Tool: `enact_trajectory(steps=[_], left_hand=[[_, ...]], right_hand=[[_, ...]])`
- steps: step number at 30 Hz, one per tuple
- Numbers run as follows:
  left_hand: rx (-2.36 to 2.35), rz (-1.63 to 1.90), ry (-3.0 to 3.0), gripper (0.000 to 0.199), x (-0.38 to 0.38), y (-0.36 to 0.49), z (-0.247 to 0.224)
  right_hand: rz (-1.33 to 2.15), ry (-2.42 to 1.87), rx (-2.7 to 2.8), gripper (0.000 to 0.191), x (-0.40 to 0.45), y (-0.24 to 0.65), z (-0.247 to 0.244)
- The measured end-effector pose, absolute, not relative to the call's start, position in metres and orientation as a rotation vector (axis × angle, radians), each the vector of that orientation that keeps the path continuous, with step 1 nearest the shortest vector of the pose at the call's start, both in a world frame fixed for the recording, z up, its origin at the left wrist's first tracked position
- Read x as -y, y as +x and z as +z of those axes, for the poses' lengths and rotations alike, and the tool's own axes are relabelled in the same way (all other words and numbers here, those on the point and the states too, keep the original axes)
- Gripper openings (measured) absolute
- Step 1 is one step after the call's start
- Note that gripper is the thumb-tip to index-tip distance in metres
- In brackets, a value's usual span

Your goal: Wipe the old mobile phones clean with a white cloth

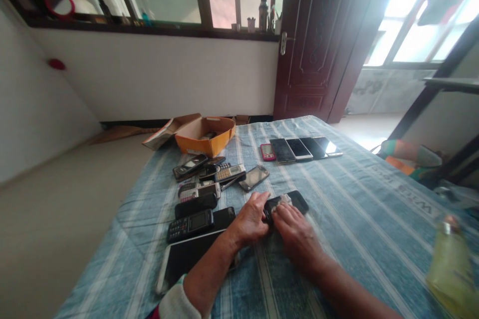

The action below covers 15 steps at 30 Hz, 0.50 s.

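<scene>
A black phone (300, 202) lies on the blue striped cloth, slightly tilted to the view. My left hand (251, 218) grips its left end, fingers closed on the edge. With closed fingers, my right hand (294, 229) presses a crumpled white tissue (283, 199) onto the phone's dark face. Left of my hands is a pile of older phones, among them a black keypad phone (190, 226) and a large white-edged device (187, 259) partly under my left forearm. A grey phone (255, 178) lies just beyond my left hand.
An open orange box (215, 142) stands at the table's far left with something dark inside. At the far right, several phones (299, 149) lie in a row beside a small pink one (268, 152). A yellowish bottle (452, 269) stands near the right edge.
</scene>
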State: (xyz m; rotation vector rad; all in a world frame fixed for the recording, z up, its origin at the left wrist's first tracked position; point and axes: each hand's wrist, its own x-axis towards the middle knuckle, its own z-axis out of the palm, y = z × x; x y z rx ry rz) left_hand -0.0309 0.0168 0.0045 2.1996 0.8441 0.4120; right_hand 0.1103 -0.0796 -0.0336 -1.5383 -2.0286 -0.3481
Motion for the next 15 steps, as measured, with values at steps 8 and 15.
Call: enact_trajectory(steps=[8,15], left_hand=[[-0.809,0.391,2.194,0.071,-0.018,-0.032,0.006],[-0.843,0.359,2.184,0.078,-0.016,-0.033,0.013]], right_hand=[[-0.201,-1.450,2.122,0.027,0.079,0.115,-0.014],[-0.103,-1.532,2.085,0.026,0.081,0.136,-0.007]])
